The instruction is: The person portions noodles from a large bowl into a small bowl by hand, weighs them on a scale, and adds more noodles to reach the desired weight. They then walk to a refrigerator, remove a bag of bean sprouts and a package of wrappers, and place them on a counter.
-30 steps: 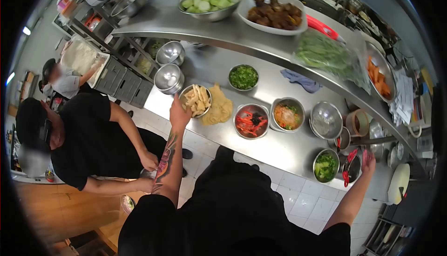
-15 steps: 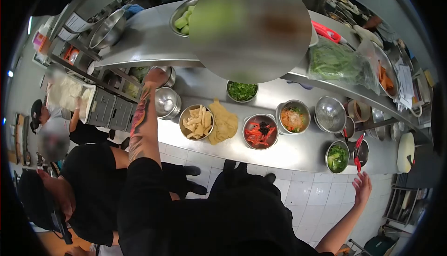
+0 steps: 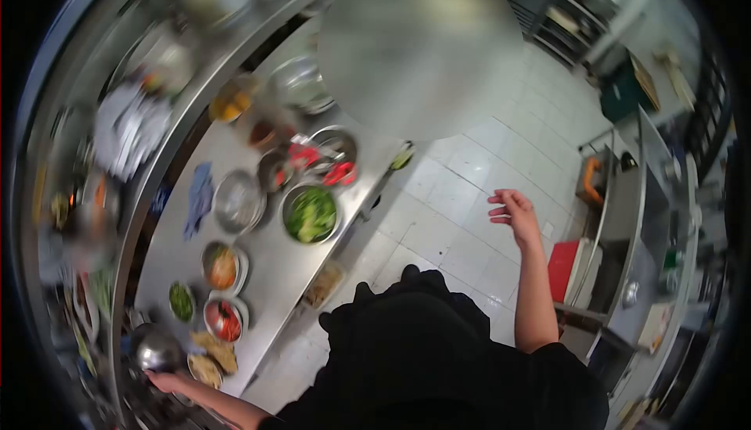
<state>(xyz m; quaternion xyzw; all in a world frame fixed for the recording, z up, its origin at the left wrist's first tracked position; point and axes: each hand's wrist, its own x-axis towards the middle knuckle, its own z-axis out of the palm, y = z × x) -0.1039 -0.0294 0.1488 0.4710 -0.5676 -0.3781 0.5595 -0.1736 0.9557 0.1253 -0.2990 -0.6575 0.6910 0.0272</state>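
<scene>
At the lower left, my left hand (image 3: 163,381) grips the edge of an empty-looking metal bowl (image 3: 156,347), held over the far end of the counter. My right hand (image 3: 512,212) is raised above the tiled floor with its fingers apart and nothing in it. Near the bowl are yellowish pieces in a bowl (image 3: 205,370), a yellow cloth (image 3: 217,350), a bowl of red strips (image 3: 224,320) and a small bowl of chopped greens (image 3: 182,302).
Leafy greens fill a larger bowl (image 3: 311,215) by the counter's edge, beside red-handled tongs (image 3: 339,172). A blue cloth (image 3: 199,199) lies behind stacked bowls (image 3: 238,200). At the right stand a metal shelf unit (image 3: 618,273) and a red box (image 3: 563,269). A blurred oval covers the top centre.
The view has swung to the right, showing more floor and the right-hand shelves. My left hand now holds a metal bowl. My right hand is away from the tongs and bowls.
</scene>
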